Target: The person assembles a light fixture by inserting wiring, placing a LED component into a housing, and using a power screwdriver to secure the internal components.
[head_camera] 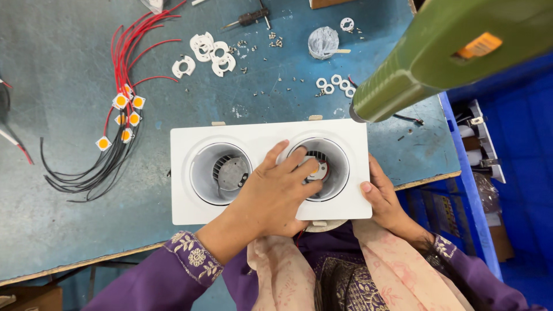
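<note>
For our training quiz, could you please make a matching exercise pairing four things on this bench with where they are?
1. left hand
2. right hand
3. green power screwdriver
4. yellow square LED chips on red and black wires

A. hanging at upper right
B. left on the blue bench
C. in the white double housing's right opening
D. at the housing's right edge

1-C, 2-D, 3-A, 4-B

Wired chips (124, 118), white rings (207, 55), green tool (438, 52).

blue workbench (57, 201) | white twin-lamp housing (190, 173) | wired LED chips (121, 102) | white rings (207, 49) | screws (276, 41)
</note>
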